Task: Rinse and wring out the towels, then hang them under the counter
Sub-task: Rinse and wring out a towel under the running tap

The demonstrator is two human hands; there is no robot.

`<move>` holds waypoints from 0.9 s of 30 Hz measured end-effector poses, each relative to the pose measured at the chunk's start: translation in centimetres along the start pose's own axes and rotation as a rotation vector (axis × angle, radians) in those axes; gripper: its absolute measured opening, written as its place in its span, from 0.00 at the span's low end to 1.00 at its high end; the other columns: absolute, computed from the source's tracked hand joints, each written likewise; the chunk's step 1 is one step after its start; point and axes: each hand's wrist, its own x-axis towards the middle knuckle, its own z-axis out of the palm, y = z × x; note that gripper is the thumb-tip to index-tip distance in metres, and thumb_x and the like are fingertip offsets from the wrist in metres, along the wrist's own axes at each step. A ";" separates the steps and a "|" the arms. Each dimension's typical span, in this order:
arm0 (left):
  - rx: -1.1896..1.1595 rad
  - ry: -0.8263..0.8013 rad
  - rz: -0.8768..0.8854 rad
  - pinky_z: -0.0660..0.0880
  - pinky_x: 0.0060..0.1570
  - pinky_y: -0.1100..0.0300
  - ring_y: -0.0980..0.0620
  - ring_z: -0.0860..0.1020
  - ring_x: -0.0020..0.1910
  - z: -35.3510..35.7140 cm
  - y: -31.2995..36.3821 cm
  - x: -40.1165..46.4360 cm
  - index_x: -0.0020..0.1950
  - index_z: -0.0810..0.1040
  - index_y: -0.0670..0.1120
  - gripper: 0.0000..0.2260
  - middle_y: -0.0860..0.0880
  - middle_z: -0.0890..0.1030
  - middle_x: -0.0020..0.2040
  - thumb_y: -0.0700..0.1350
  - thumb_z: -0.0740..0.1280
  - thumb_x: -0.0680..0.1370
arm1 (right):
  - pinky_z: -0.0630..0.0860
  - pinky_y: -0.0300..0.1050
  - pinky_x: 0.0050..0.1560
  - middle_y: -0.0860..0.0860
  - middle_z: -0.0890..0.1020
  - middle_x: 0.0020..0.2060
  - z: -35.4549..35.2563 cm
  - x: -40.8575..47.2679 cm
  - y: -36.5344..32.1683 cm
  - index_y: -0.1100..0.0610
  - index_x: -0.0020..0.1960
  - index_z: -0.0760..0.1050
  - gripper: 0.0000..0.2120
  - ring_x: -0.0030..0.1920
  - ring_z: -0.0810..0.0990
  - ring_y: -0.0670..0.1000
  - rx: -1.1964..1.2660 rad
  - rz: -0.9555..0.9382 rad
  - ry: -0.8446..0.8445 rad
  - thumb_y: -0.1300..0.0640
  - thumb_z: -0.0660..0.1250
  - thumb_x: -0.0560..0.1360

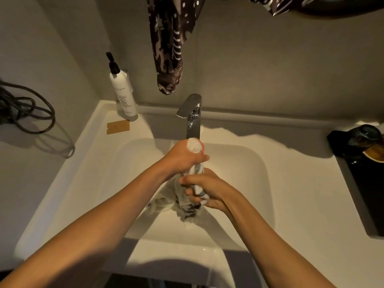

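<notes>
A white towel (195,144) is twisted into a rope over the white sink basin (249,173). My left hand (182,157) grips its upper end just below the chrome faucet (192,113). Closer to me, my right hand (204,189) is closed around the lower part of the twist. The towel's loose tail (166,201) hangs down into the basin beneath my hands. Water on the faucet spout glints, but I cannot tell whether it is running.
A white pump bottle (123,92) stands at the sink's back left corner beside a tan tag (118,127). A dark patterned cloth (169,44) hangs above the faucet. A black tray (357,183) with a brush sits on the right. Dark cables (25,109) coil at left.
</notes>
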 end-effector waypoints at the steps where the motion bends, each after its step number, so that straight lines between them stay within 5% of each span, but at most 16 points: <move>1: 0.008 0.025 -0.028 0.72 0.34 0.66 0.54 0.75 0.34 0.2 -0.5 0.2 0.40 0.77 0.47 0.09 0.51 0.77 0.35 0.39 0.76 0.73 | 0.67 0.40 0.23 0.59 0.75 0.30 0.2 0.5 0.1 0.62 0.45 0.77 0.03 0.26 0.71 0.52 -0.133 -0.030 0.084 0.67 0.68 0.71; 3: 0.068 0.104 -0.107 0.74 0.43 0.61 0.48 0.79 0.43 0.9 -1.6 0.8 0.47 0.79 0.46 0.06 0.47 0.82 0.44 0.39 0.74 0.73 | 0.77 0.47 0.32 0.60 0.80 0.35 0.5 2.0 0.8 0.64 0.46 0.78 0.05 0.33 0.79 0.54 -0.426 -0.141 0.243 0.66 0.67 0.70; 6: 0.171 0.238 -0.225 0.75 0.52 0.56 0.41 0.80 0.56 2.1 -3.0 1.4 0.59 0.80 0.44 0.13 0.42 0.83 0.57 0.39 0.70 0.75 | 0.80 0.49 0.41 0.59 0.84 0.42 0.7 4.5 2.4 0.60 0.45 0.79 0.03 0.42 0.82 0.56 -0.798 -0.202 0.408 0.62 0.68 0.73; 16: 0.137 0.333 -0.410 0.66 0.48 0.60 0.42 0.77 0.63 2.6 -3.5 0.3 0.63 0.78 0.42 0.13 0.42 0.80 0.63 0.39 0.66 0.79 | 0.75 0.48 0.42 0.57 0.83 0.49 1.0 4.8 4.1 0.60 0.58 0.76 0.14 0.47 0.82 0.59 -1.152 -0.178 0.481 0.55 0.65 0.75; 22: 0.054 0.331 -0.462 0.73 0.55 0.57 0.40 0.78 0.61 1.6 -2.2 -0.8 0.59 0.80 0.42 0.11 0.41 0.82 0.61 0.40 0.65 0.78 | 0.75 0.49 0.47 0.57 0.82 0.54 2.3 2.8 2.4 0.60 0.62 0.74 0.16 0.52 0.82 0.60 -1.257 -0.190 0.471 0.55 0.67 0.76; 25: -0.016 0.370 -0.477 0.76 0.56 0.55 0.39 0.79 0.58 1.2 -1.4 -2.0 0.50 0.78 0.44 0.04 0.40 0.83 0.58 0.40 0.66 0.76 | 0.75 0.51 0.48 0.58 0.82 0.54 2.9 1.6 1.5 0.60 0.63 0.73 0.16 0.53 0.82 0.62 -1.297 -0.243 0.472 0.55 0.66 0.77; 27: -0.102 0.398 -0.484 0.77 0.59 0.51 0.38 0.80 0.56 1.0 -1.1 -2.5 0.48 0.78 0.43 0.08 0.40 0.84 0.56 0.47 0.67 0.74 | 0.75 0.52 0.46 0.59 0.82 0.53 3.4 0.9 1.3 0.61 0.61 0.73 0.15 0.52 0.82 0.63 -1.327 -0.253 0.468 0.56 0.66 0.77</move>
